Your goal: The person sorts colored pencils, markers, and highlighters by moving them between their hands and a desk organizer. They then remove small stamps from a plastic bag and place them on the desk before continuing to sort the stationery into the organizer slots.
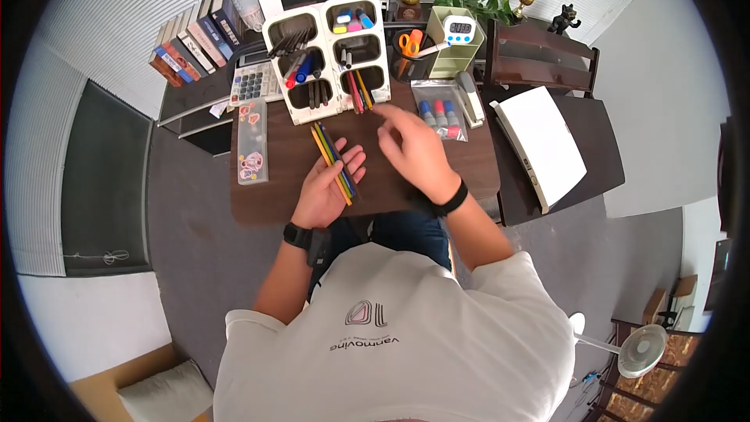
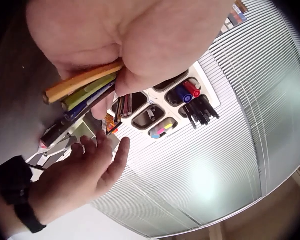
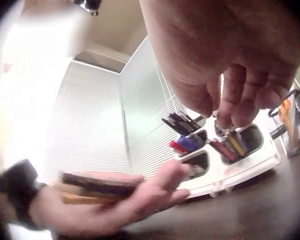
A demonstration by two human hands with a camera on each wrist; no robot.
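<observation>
My left hand (image 1: 316, 194) lies palm up over the table and holds several colored pencils (image 1: 328, 152), yellow, green, blue and dark, under its thumb. In the left wrist view those pencils stick out past the palm. Close to the front right compartment of the white desk organizer (image 1: 326, 47) is my right hand (image 1: 419, 155). Its fingers are loosely bent, with nothing seen between them in the right wrist view. Red and yellow colored pencils (image 3: 229, 146) lean in that compartment. Other compartments hold black pens (image 2: 201, 112), red and blue markers (image 1: 303, 69) and highlighters (image 1: 353, 23).
A clear pencil case (image 1: 251, 144) and a calculator (image 1: 254, 82) lie on the left. To the right are a bag of small bottles (image 1: 439, 111), a stapler (image 1: 469, 99), a mesh cup with scissors (image 1: 409, 45) and a green holder with a timer (image 1: 459, 29).
</observation>
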